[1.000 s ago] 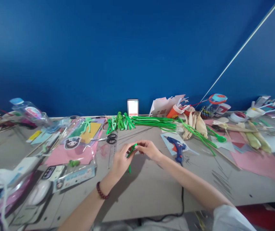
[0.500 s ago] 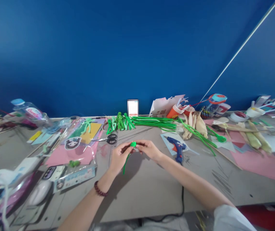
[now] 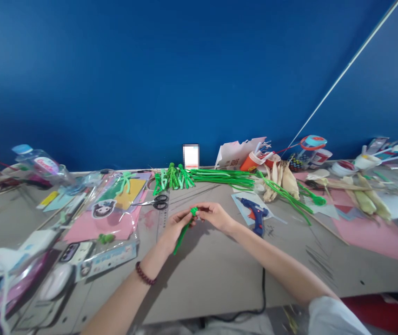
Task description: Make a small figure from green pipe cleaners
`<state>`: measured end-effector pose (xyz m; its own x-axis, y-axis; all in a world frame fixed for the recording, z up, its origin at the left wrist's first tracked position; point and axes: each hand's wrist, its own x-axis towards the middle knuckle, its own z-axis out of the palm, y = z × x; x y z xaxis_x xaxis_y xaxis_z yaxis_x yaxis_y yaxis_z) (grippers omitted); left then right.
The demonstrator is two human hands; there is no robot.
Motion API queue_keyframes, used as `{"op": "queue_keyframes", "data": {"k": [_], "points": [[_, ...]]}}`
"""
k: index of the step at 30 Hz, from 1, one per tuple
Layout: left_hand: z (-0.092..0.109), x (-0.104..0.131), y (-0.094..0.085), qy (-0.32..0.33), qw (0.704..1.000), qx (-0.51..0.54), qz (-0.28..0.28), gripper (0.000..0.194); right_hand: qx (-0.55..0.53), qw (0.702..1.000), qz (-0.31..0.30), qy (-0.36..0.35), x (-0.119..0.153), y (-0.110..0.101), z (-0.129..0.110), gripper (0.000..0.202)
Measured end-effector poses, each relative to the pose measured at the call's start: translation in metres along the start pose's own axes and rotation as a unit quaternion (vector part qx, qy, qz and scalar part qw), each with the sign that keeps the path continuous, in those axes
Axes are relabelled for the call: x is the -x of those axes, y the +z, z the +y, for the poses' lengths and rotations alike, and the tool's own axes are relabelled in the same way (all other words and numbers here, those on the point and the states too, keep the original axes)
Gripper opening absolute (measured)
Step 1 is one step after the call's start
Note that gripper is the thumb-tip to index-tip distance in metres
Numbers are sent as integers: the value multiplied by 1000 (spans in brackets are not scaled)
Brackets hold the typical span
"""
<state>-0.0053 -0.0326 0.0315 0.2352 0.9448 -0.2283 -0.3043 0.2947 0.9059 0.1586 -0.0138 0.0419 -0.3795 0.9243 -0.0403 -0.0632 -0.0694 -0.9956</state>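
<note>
Between my two hands is a green pipe cleaner [image 3: 182, 238], its upper end bunched into a small knot at the fingertips and its tail hanging down toward me. My left hand [image 3: 178, 225] pinches it just below the knot; a dark bead bracelet circles that wrist. The fingertips of my right hand [image 3: 216, 216] close on the knot from the right. Beyond my hands lie several green pipe-cleaner figures [image 3: 173, 177] and a bundle of long green pipe cleaners [image 3: 223, 177]. Black-handled scissors [image 3: 160, 202] rest to the left.
A blue glue gun [image 3: 257, 214] lies on paper at right, its black cord running off the front edge. Dried husks [image 3: 286, 181] and a paper cup [image 3: 251, 162] stand behind it. Leftward are a clear plastic bag [image 3: 129, 232], a mouse [image 3: 56, 281] and a bottle [image 3: 42, 163].
The pipe cleaner's hanging tail has swung out to the left and shows more thickly. My fingers have turned the knot slightly; both hands stay in nearly the same place.
</note>
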Motion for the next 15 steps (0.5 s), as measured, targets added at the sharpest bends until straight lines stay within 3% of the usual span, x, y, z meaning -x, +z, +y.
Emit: {"op": "queue_keyframes", "data": {"k": [6, 15], "points": [[0, 4, 3, 120, 980, -155, 29, 28, 37, 999, 10, -11, -1, -1, 5, 36], [3, 5, 5, 136, 971, -194, 36, 26, 111, 992, 12, -52, 0, -3, 5, 32]]}}
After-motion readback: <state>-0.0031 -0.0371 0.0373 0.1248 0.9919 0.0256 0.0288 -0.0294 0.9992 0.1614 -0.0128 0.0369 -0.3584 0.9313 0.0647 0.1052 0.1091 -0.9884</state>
